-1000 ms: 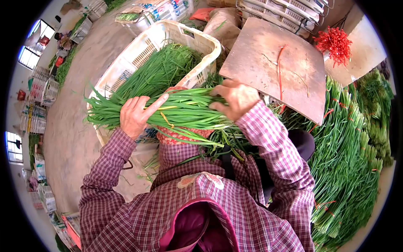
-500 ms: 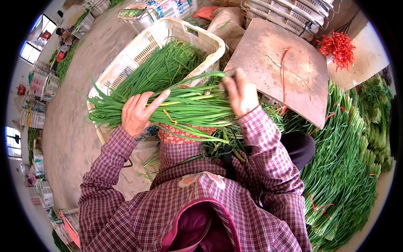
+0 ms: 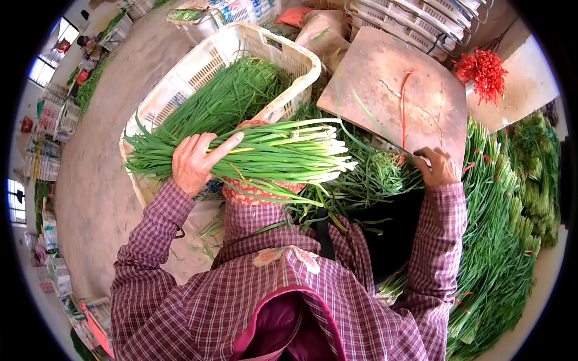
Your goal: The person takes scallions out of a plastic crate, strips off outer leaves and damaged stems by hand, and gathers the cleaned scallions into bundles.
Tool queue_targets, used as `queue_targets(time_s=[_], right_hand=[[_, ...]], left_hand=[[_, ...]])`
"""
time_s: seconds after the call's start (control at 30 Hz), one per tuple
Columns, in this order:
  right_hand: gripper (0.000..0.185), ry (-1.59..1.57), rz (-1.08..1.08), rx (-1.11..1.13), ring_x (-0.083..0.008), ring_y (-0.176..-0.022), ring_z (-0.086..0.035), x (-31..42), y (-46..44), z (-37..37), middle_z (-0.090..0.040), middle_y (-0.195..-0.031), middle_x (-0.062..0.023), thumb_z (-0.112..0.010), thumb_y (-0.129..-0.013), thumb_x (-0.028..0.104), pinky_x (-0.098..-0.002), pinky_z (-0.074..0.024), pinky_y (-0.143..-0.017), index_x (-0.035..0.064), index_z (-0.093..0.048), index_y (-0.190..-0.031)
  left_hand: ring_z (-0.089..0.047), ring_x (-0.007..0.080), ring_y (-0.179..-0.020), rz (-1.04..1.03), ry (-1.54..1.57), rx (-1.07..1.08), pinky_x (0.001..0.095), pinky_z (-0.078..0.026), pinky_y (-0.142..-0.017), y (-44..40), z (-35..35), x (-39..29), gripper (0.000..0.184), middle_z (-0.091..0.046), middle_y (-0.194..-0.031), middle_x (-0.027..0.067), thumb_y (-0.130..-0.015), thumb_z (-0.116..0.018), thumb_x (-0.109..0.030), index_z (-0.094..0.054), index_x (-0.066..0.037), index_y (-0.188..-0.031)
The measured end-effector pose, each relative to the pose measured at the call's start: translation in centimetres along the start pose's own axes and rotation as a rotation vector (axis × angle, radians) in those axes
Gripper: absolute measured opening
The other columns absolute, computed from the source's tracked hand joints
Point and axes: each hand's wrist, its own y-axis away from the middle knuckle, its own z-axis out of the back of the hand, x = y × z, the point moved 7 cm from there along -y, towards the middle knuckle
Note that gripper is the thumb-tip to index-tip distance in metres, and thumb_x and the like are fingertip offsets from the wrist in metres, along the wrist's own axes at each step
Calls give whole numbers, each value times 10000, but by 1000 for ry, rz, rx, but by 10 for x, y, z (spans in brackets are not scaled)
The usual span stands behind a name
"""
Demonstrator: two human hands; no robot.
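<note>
Steadily bent at the elbow, my left arm reaches forward, its grip [image 3: 195,162] closed over a thick bundle of long green leaves with white stem ends [image 3: 283,150], one digit stretched along the top. The bundle lies crosswise over a red patterned cloth [image 3: 265,191], its leafy tips over the near side of a white slatted plastic basket [image 3: 308,65] holding more greens.

My right arm is bent out to the side, its grip [image 3: 438,166] apart from the bundle, fingers curled at the near edge of a flat brown square surface [image 3: 361,78]; I cannot tell whether they pinch anything. Between the white ends and that grip is open room above loose green leaves [image 3: 376,174]. Tied green bunches [image 3: 494,240] crowd my right forearm's outer side.
</note>
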Motion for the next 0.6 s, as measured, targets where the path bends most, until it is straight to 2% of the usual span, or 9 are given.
queue_targets(time_s=[0.07,0.13,0.2,0.27,0.37,0.4,0.5,0.57,0.6], right_hand=[[144,-293,77,-148,-303,-753,-646,50,-18,23,-666,-823,-128,-629,-847,178,-392,-519,-685,106,-693,-955],[135,-576,208,-122,-345,-774,-627,109,-34,22,-650,-834,-155,-633,-823,139,-412,-513,-690,84,-683,-936],[148,-525,502,-210,-363,-768,-614,164,-47,7,-631,-874,-167,-638,-796,127,-425,-505,-673,90,-663,-937],[248,-505,546,-105,-349,-829,-602,205,-60,-2,-616,-900,-131,-673,-760,154,-443,-501,-698,122,-656,-1006],[280,-626,697,-48,-333,-815,-606,225,-76,-13,-652,-906,-119,-700,-710,104,-413,-497,-713,110,-664,-988],[263,-629,675,-25,-339,-796,-609,226,-80,-14,-657,-885,-132,-706,-701,98,-414,-496,-702,95,-668,-961],[218,-691,658,100,-339,-750,-617,226,-88,-35,-630,-836,-181,-694,-694,48,-391,-509,-669,29,-642,-905],[170,-757,642,166,-274,-714,-630,230,-93,-41,-622,-811,-160,-659,-732,38,-348,-528,-629,10,-614,-894],[135,-786,671,87,-270,-637,-596,231,-94,-44,-601,-726,-131,-638,-758,69,-365,-485,-590,10,-593,-871]], left_hand=[[-593,251,-765,5,-45,-8,365,-480,-643,2,-1,1,704,-587,-886,89,-639,-646,-10,-590,-286,-1284],[-577,218,-679,-53,-96,-82,356,-482,-566,5,-1,1,640,-579,-808,61,-690,-625,-54,-594,-320,-1271],[-520,184,-585,-52,-112,-67,325,-467,-495,4,3,3,566,-523,-714,25,-751,-598,-82,-602,-345,-1253],[-432,149,-549,-73,-143,-162,283,-417,-480,8,3,6,711,-400,-673,6,-741,-575,-40,-480,-373,-1362],[-421,98,-549,-59,-211,-161,222,-382,-445,20,-22,16,841,-383,-659,-19,-748,-601,16,-340,-392,-1436],[-409,89,-546,-56,-186,-161,212,-368,-441,20,-28,17,890,-375,-666,-21,-746,-598,36,-285,-393,-1461],[-389,95,-531,-21,-235,-248,207,-370,-459,26,-30,15,857,-377,-691,-14,-767,-564,47,-289,-363,-1468],[-398,104,-549,11,-248,-247,230,-381,-488,28,-30,15,814,-386,-708,-11,-794,-527,32,-288,-352,-1470],[-412,121,-583,21,-208,-242,257,-385,-518,28,-30,16,786,-393,-719,-1,-819,-509,31,-281,-335,-1476]])
